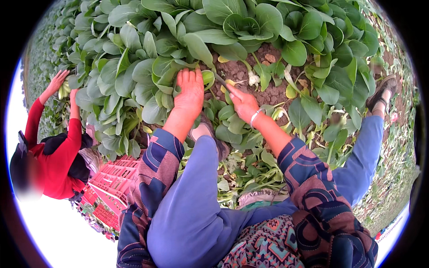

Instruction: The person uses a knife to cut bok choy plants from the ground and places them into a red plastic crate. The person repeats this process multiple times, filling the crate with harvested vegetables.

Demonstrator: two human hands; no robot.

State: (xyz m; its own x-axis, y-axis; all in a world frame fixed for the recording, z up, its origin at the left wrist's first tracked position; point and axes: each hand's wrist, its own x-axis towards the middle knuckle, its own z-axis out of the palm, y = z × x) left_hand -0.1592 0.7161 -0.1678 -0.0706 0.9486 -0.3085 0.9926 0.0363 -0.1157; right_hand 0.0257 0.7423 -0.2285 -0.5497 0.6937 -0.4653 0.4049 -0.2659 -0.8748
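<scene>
My left hand [189,92] is wrapped around a leafy bok choy plant [164,75] at the edge of the standing row. Its fingertips are partly hidden among the leaves. In my right hand [244,106] is a knife [219,79], its dark narrow length reaching up and left towards the base of that plant. A pale green stalk [208,77] shows between the knife and my left hand. Bare brown soil [234,72] lies just beyond the knife, with yellowed leaves on it.
Loose bok choy [310,109] lies on the ground at right. My shoe [218,139] is planted below my hands. Behind my knee lies a sack bearing writing [263,197]. Red plastic crates [112,181] stand at left, near a co-worker in red [63,160] reaching into the row.
</scene>
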